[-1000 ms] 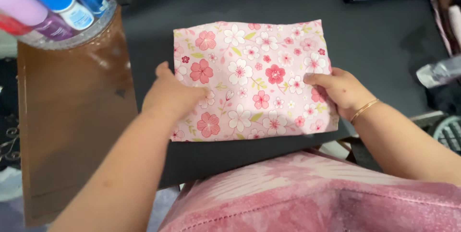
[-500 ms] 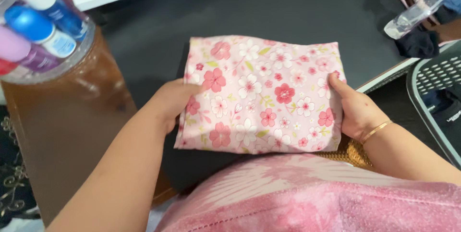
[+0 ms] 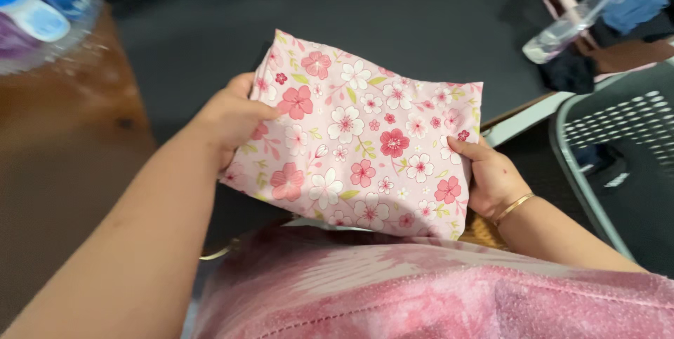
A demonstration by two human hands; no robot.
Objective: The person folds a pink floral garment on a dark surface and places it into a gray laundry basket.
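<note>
Pink floral cloth, folded into a flat rectangle (image 3: 354,139), sits between both hands above the near edge of the dark bench (image 3: 393,16), close to the person's pink-clad lap. Its long axis runs left to right but is tilted, the far-left corner raised and turned away, the right end lower. The left hand (image 3: 232,118) clasps the left short edge, thumb pressed on top of the fabric and fingers hidden beneath; the right hand (image 3: 491,177), with a thin gold bangle at the wrist, pinches the near-right corner, thumb on top, the other fingers under the fold. Each grip is closed on the cloth, and neither hand is clearly nearer its middle; the bundle lies directly between them. To the right stands a grey slotted basket (image 3: 618,121), just beyond the right hand; a clear spray bottle (image 3: 569,20) lies at far right, and a round clear holder of blue and purple containers (image 3: 35,16) sits far left on a brown wooden surface (image 3: 63,149). Compared with half a second ago, the cloth is rotated and lifted off the bench, and the basket shows larger on the right.
</note>
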